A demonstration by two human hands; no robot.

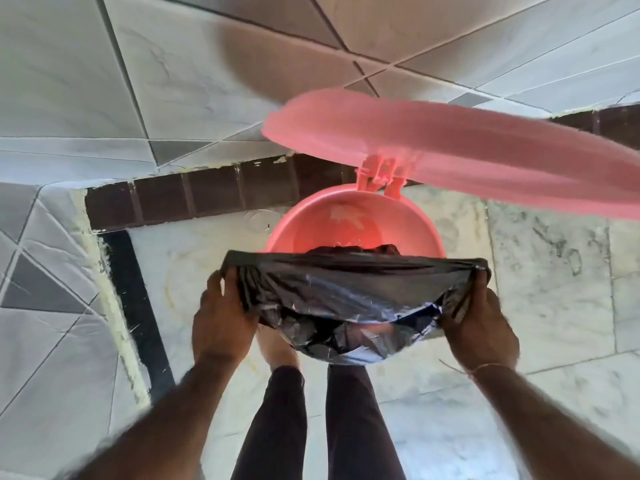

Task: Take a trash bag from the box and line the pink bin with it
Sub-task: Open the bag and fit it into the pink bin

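Observation:
The pink bin [353, 216] stands on the floor below me with its round lid [450, 143] hinged up at the far side. A black trash bag [346, 289] is stretched wide across the near half of the bin's mouth, and its lower part hangs inside. My left hand [221, 320] grips the bag's left edge. My right hand [481, 327] grips the right edge. The far inner wall of the bin shows bare pink. The box is not in view.
Grey patterned wall tiles [104, 98] rise behind the bin above a dark brown skirting strip [190, 199]. The floor is pale marble [554, 289]. My legs [311, 427] and a bare foot stand right against the bin's near side.

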